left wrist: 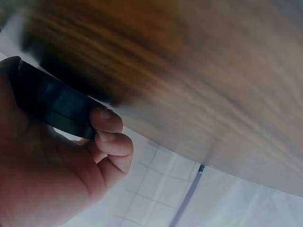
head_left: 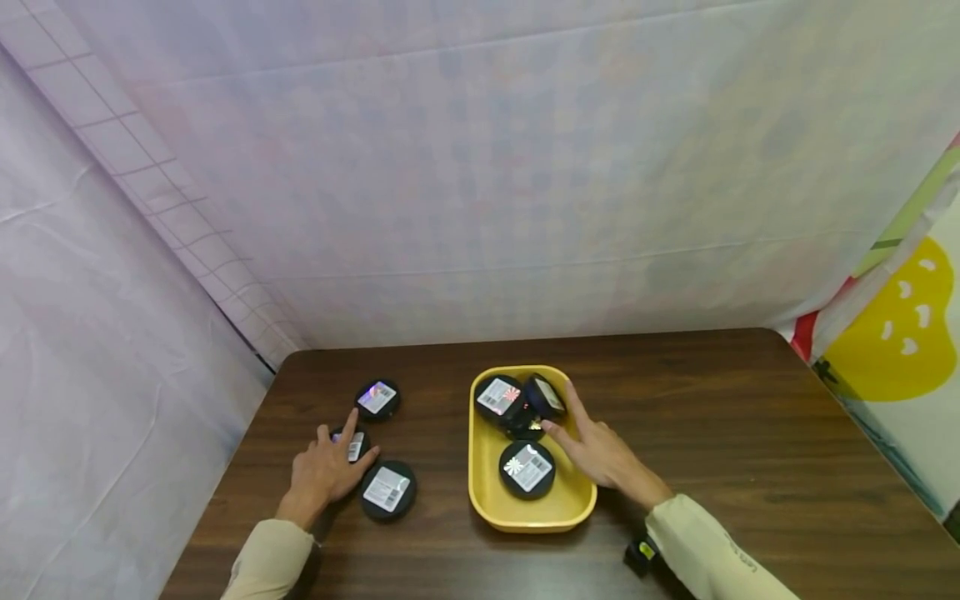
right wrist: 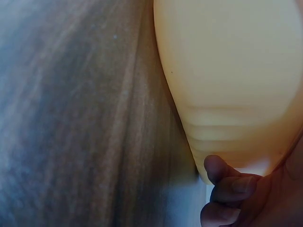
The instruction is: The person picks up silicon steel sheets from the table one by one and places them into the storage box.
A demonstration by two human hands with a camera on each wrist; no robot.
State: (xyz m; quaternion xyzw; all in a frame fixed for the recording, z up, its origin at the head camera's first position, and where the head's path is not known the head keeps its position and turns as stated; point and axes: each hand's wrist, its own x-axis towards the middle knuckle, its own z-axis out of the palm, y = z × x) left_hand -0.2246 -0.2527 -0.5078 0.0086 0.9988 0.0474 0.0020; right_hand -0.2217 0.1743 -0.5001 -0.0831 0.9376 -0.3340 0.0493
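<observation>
My left hand (head_left: 322, 471) grips a black round disc (head_left: 356, 450) with a white label, at the left of the table. The left wrist view shows its fingers curled against the thick edge of that disc (left wrist: 52, 101). Two similar discs lie close by, a farther one (head_left: 377, 399) and a nearer one (head_left: 387, 490). My right hand (head_left: 600, 450) holds the right side of a yellow tray (head_left: 487, 500), thumb over the inside. Its other fingers (right wrist: 227, 187) curl by the outer wall. Several black discs sit in the tray, a labelled one (head_left: 527, 469) in front, the rest heaped behind.
Beneath everything is a dark wooden table (head_left: 712, 417). A small black object (head_left: 641, 552) with a yellow-green mark is beside the right sleeve. Pale cloth (head_left: 480, 208) hangs behind the table and on its left; a patterned cloth (head_left: 892, 325) is at the right.
</observation>
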